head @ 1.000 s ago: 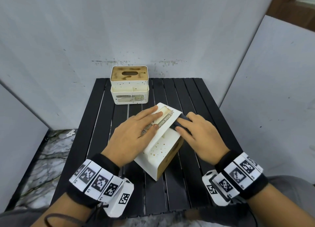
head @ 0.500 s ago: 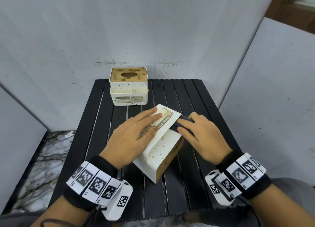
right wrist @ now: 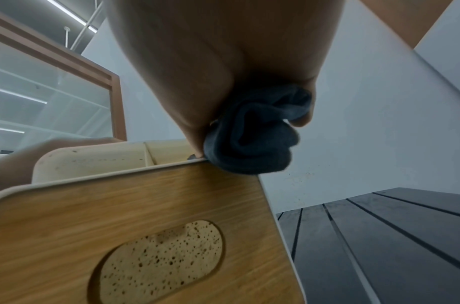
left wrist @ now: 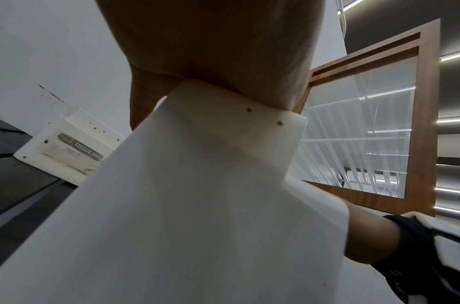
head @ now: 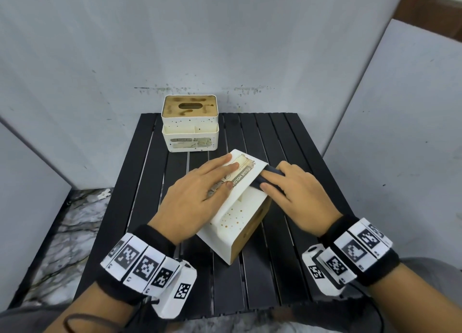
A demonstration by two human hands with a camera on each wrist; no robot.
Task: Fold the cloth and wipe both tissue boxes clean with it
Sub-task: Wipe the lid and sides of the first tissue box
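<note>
Black slatted table (head: 287, 137), frame middle: right hand (head: 297, 192) pinching dark cloth (head: 265, 180), slid up near box (head: 237, 222); left hand (head: 197, 195) flat, steadying. Far box (head: 190, 130) still dirty.

Dark cloth (head: 267, 176) touches tipped white box (head: 235, 222); second box (head: 190, 127) upright behind.

The person's left hand (head: 197, 195) lies palm down with its fingers (head: 220, 163) straight and close together, pressing flat on the upturned side of the nearer tissue box (head: 235, 230). The right hand (head: 297, 195) reaches in from the box's right, its fingers bent over a dark cloth (head: 265, 179) bunched beneath them at the box's upper edge. Both wrists wear black bands with white marker tiles, forearms angled inward toward the box.
</note>
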